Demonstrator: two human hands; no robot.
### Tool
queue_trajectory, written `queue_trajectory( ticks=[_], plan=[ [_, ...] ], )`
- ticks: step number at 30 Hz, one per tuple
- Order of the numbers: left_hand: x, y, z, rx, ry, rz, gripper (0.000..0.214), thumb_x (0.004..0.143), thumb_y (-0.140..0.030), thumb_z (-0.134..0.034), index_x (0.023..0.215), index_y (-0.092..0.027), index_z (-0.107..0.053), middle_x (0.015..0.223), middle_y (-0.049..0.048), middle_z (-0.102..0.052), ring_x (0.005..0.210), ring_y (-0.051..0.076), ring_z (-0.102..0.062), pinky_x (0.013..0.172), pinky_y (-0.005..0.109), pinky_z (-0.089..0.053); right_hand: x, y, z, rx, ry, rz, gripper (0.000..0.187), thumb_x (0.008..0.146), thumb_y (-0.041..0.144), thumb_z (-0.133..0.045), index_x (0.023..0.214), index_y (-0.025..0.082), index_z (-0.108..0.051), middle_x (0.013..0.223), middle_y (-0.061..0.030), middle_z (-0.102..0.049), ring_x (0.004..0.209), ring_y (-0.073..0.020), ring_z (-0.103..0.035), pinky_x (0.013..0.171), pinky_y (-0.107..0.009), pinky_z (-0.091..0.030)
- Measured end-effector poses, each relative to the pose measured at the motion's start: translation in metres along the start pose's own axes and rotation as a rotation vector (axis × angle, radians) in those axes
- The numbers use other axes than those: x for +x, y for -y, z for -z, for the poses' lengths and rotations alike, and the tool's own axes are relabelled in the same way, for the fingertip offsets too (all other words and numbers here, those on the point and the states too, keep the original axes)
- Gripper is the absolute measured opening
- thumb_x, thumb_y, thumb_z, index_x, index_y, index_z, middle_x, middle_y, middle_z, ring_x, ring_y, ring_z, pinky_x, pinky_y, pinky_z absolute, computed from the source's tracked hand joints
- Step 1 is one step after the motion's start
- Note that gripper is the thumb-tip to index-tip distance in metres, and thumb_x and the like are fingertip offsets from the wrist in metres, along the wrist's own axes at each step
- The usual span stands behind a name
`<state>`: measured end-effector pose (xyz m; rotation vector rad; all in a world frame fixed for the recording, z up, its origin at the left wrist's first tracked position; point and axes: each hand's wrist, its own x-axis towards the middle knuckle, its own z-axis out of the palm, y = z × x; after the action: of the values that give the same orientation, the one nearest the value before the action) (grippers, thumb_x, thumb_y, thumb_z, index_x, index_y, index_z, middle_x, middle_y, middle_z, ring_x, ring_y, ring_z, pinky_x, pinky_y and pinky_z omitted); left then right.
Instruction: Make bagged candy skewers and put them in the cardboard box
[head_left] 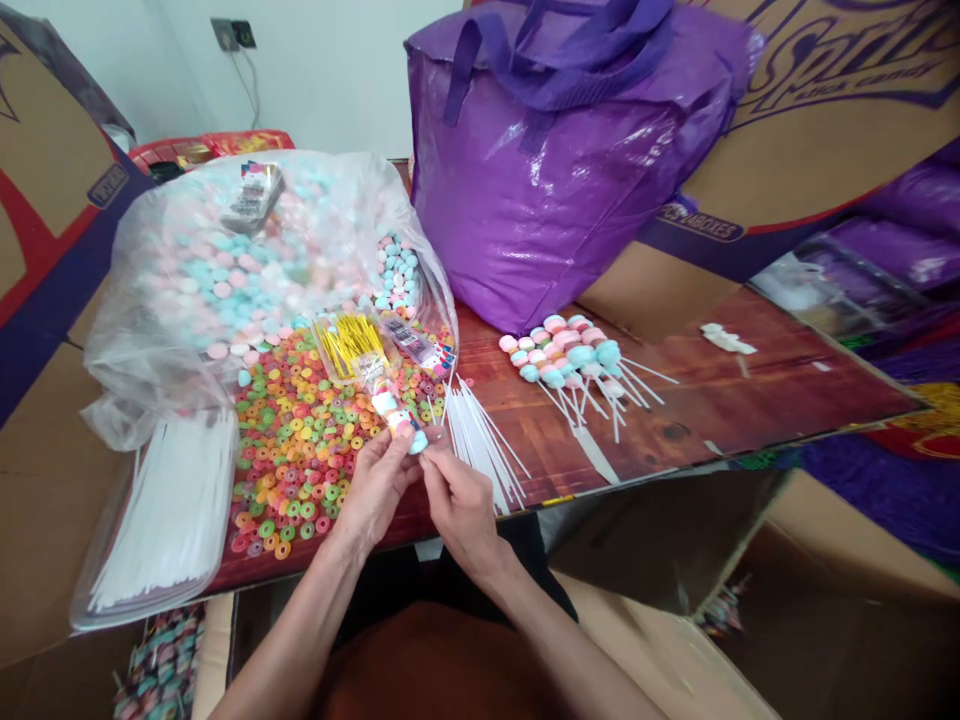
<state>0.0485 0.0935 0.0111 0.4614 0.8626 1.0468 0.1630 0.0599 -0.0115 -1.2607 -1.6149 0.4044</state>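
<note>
My left hand (pixel 381 482) is closed around a candy skewer (pixel 390 408) of pink, white and blue marshmallows, which seems to be in a clear printed wrapper. At its lower end, my right hand (pixel 463 505) pinches with thumb and forefinger; whether on the stick or the wrapper I cannot tell. Just beyond the skewer sits a clear tray of gold twist ties (pixel 352 345), with a stack of printed clear wrappers (pixel 416 343) beside it. White sticks (pixel 480 445) lie fanned out by my right hand. Ring-shaped gummy candies (pixel 300 450) spread over the table left of my hands.
A big clear bag of marshmallows (pixel 217 270) fills the back left. Bundled white sticks (pixel 169 510) lie at the left edge. Several finished candy skewers (pixel 562 350) rest right of centre, before a purple bag (pixel 555 180). Large cardboard boxes (pixel 840 110) flank the wooden table (pixel 675 430).
</note>
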Motion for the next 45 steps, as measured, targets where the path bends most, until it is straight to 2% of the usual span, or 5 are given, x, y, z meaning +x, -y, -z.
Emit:
queue_trajectory(
  ticks=[13, 23, 27, 31, 45],
  plan=[
    [0.017, -0.014, 0.009, -0.122, -0.152, -0.163, 0.027, 0.071, -0.031, -0.084, 0.09, -0.016, -0.071, 0.091, 0.0049, -0.076, 0.086, 0.019, -0.073, 0.084, 0.032, -0.056, -0.002, -0.004, 0.019, 0.131, 0.064, -0.066, 0.02, 0.097, 0.02, -0.05, 0.096, 0.017, -0.069, 0.087, -0.0066, -0.073, 0.077, -0.0169, -0.069, 0.073, -0.027, -0.054],
    [0.009, -0.005, 0.004, -0.129, -0.077, -0.268, 0.029, 0.075, -0.04, -0.081, 0.095, -0.02, -0.071, 0.098, 0.0047, -0.076, 0.098, 0.021, -0.071, 0.09, 0.034, -0.054, 0.005, -0.005, 0.034, 0.916, 0.358, -0.844, 0.029, 0.086, 0.043, -0.065, 0.078, 0.016, -0.063, 0.042, 0.0115, -0.036, 0.036, -0.0038, -0.02, 0.037, -0.018, -0.017],
    [0.007, 0.0, 0.0, -0.101, -0.051, -0.257, 0.029, 0.077, -0.038, -0.079, 0.098, -0.02, -0.071, 0.098, 0.0052, -0.075, 0.096, 0.021, -0.071, 0.089, 0.033, -0.054, 0.003, -0.003, 0.029, 1.082, 0.338, -0.953, 0.03, 0.08, 0.044, -0.072, 0.078, 0.016, -0.061, 0.04, 0.0127, -0.036, 0.033, -0.0026, -0.016, 0.033, -0.017, -0.012],
    [0.006, 0.005, -0.002, -0.071, -0.051, -0.226, 0.026, 0.079, -0.037, -0.077, 0.097, -0.019, -0.069, 0.095, 0.0057, -0.075, 0.099, 0.022, -0.071, 0.087, 0.033, -0.054, 0.0, 0.009, 0.02, 0.879, 0.242, -0.852, 0.03, 0.087, 0.045, -0.063, 0.079, 0.017, -0.059, 0.041, 0.0111, -0.039, 0.035, -0.0044, -0.022, 0.035, -0.017, -0.018],
    [0.006, 0.006, -0.001, -0.144, -0.15, -0.176, 0.029, 0.071, -0.034, -0.084, 0.09, -0.017, -0.07, 0.09, 0.0049, -0.076, 0.093, 0.022, -0.072, 0.091, 0.037, -0.054, -0.018, -0.002, 0.03, -0.215, 0.079, 0.051, 0.018, 0.1, 0.015, -0.044, 0.098, 0.016, -0.062, 0.067, -0.0014, -0.064, 0.053, -0.0116, -0.059, 0.056, -0.022, -0.044]
  ],
)
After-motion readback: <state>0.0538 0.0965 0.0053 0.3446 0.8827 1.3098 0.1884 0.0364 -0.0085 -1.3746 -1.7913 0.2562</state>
